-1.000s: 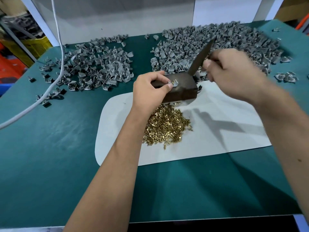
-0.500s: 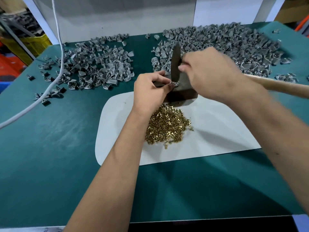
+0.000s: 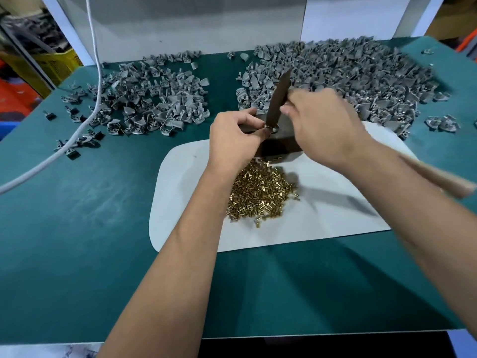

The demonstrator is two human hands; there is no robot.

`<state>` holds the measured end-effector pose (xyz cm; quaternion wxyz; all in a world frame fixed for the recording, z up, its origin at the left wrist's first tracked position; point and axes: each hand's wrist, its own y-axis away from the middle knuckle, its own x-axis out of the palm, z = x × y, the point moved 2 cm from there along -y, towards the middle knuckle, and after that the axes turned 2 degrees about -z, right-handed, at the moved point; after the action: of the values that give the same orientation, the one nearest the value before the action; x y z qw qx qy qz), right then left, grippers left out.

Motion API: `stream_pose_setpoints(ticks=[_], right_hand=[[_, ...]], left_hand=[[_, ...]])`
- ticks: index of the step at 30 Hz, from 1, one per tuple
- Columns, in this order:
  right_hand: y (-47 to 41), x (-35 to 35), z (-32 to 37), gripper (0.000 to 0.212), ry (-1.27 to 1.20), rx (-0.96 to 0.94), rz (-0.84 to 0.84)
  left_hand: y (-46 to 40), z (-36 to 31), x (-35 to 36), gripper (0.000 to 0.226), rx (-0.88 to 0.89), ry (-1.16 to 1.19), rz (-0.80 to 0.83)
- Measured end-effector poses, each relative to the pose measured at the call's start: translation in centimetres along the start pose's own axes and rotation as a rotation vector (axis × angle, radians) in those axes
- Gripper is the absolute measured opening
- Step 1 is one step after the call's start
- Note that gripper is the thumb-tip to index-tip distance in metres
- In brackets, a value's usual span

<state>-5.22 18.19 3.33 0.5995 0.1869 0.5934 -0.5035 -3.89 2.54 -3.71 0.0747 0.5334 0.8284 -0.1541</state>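
**Tool being set on a part atop the dark block**

One dark block is being kept on the white mat. On its top, one small grey part is being pinched by the left hand and is being mostly hidden by the fingertips. One dark flat tool is being gripped in the curled fingers of the right hand, with its lower end being pressed to the part. Behind the block, a left heap and a right heap of grey parts are being seen. Just in front of it, one pile of brass rivets is being shown. Right of the block, a blurred wooden handle is being cut off by the forearm. A second earlier, the tool was being held tilted away to the block's right.
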Motion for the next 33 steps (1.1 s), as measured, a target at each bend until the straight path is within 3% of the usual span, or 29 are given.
stream_pose_setpoints(ticks=[3,6,9,11,15,19,24,28,33], right_hand=[[-0.9,-0.8,-0.4,0.025,0.037,-0.014,0.051],[-0.8,-1.6,-0.3,0.026,-0.077,-0.013,-0.134],[-0.1,0.0,0.4,0.026,0.014,-0.007,0.066],[-0.6,-0.5,0.1,0.026,0.042,-0.004,0.088],[-0.4,-1.7,-0.6,0.029,-0.063,0.003,-0.174],[0.3,0.1,-0.7,0.026,0.026,0.042,0.093],[0.0,-1.6,-1.6,0.024,-0.052,0.019,-0.174],[0.0,-0.4,-1.3,0.022,0.046,0.011,0.111],[0.2,-1.4,-1.5,0.027,-0.056,0.018,-0.154]], left_hand=[[0.2,-0.1,0.0,0.012,-0.006,0.021,0.002],[0.0,0.1,-0.1,0.013,0.004,-0.009,0.004],[0.0,0.1,-0.1,0.013,-0.006,0.045,0.018],[0.0,0.0,-0.2,0.015,-0.006,0.049,0.023],[-0.3,0.1,-0.6,0.015,0.011,-0.004,0.058],[-0.1,-0.2,-0.6,0.015,0.023,-0.029,0.069],[0.0,-0.2,-0.8,0.013,0.015,-0.009,0.087],[0.1,-0.4,-0.7,0.018,0.018,-0.003,0.091],[0.1,-0.1,-0.7,0.014,0.018,0.009,0.096]])
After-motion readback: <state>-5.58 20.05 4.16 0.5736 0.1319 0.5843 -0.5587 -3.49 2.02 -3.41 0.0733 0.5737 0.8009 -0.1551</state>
